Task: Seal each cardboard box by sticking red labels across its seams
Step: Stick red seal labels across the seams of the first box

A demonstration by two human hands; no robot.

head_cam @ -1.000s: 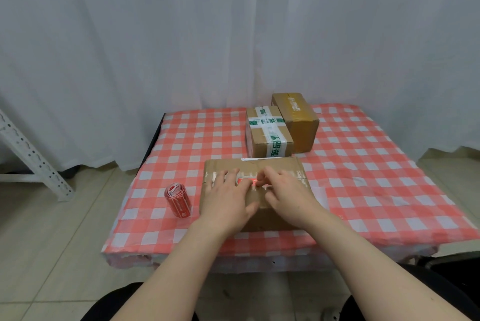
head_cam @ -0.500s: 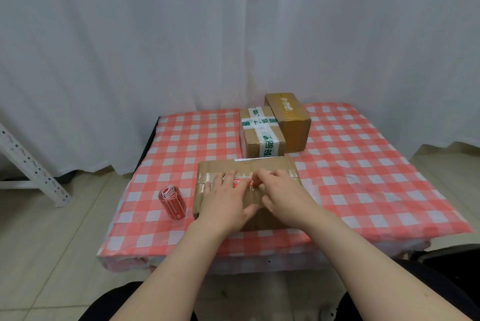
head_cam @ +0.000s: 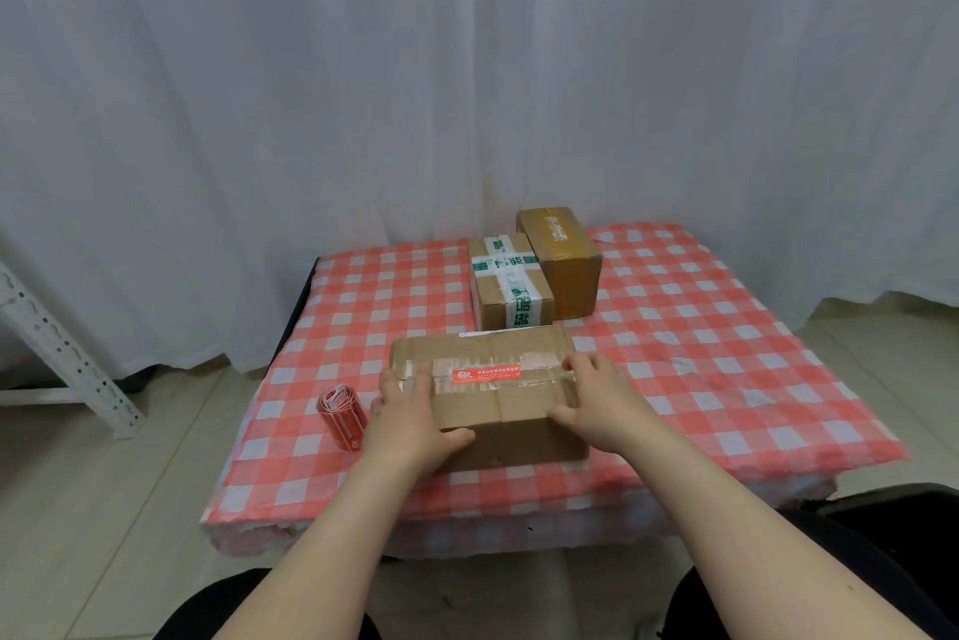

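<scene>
Label down, hands moved out to the box ends

The hands have left the middle of the box (head_cam: 498, 411), baring a red label (head_cam: 485, 374) stuck flat along its top seam, so this seam looks sealed. The box sits near the table's (head_cam: 726, 380) front edge. The left hand (head_cam: 407, 416) grips its left end and the right hand (head_cam: 597, 401) its right end. The label lies between them.
</scene>
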